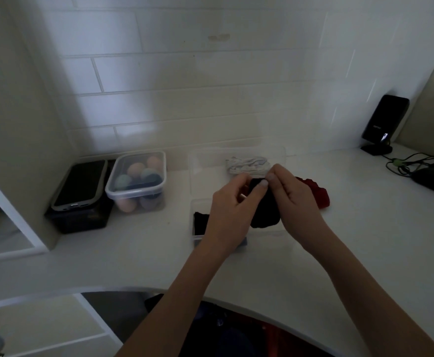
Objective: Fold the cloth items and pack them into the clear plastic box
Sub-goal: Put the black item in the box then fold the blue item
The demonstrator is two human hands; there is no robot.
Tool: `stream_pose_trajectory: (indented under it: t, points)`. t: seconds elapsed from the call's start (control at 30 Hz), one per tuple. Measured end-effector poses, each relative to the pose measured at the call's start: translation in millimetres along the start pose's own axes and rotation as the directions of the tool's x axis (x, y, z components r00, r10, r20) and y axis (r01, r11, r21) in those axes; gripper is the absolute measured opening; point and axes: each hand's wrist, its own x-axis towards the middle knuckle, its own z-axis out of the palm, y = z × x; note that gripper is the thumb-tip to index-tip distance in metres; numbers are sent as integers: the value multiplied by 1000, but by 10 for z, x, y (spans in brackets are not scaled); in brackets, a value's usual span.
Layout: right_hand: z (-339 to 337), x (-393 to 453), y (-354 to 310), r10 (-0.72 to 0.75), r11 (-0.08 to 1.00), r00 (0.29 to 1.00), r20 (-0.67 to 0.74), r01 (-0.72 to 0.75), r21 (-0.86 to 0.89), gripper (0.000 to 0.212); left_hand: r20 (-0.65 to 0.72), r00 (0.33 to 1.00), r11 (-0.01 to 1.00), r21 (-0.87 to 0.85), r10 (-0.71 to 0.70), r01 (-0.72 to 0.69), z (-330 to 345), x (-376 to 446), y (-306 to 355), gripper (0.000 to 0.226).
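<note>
Both hands hold a black cloth (264,210) above the clear plastic box (194,202) on the white counter. My left hand (230,210) pinches its upper left edge and my right hand (292,199) pinches the upper right. Another black cloth (201,223) lies inside the box at its near left. A white and grey patterned cloth (246,164) rests at the far side of the box. A red cloth (316,191) lies on the counter just right of my right hand.
A lidded clear container of coloured balls (137,180) stands left of the box, next to a phone (80,185) lying on a black box. A black device on a stand (383,123) and cables (411,163) sit at the far right. The tiled wall is behind.
</note>
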Motion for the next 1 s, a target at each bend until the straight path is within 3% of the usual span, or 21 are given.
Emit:
stream_pose_trajectory:
  t: [0.1,0.23,0.33,0.47,0.6,0.7,0.83,1.0]
  points:
    - [-4,-1,34,3,998,1000,17,-2,-58,27,7,1000,1000,26,4,-4,-32,29,-9,28]
    - [-3,15,44,108,990,992,57,-113,81,24,-36,999,998,61,28,-25,-77,98,1,23]
    - [2,19,42,183,953,976,116,-205,222,5,-57,998,998,68,10,-6,-105,131,-14,26]
    - [-50,86,177,243,969,970,-25,-243,-40,15,-58,998,964,264,28,-11,-248,115,-87,26]
    - [-27,107,193,289,888,950,119,-220,-403,21,-49,999,899,439,9,14,-403,113,-159,11]
    - [95,112,149,336,767,918,212,-136,-627,23,45,999,812,582,15,-39,-427,90,-206,8]
    - [185,121,149,393,697,898,197,-151,-701,23,196,977,731,678,-84,-73,-423,74,-241,7]
    - [167,169,150,444,633,877,182,-164,-757,29,282,946,728,681,-160,-79,-420,112,-216,12]
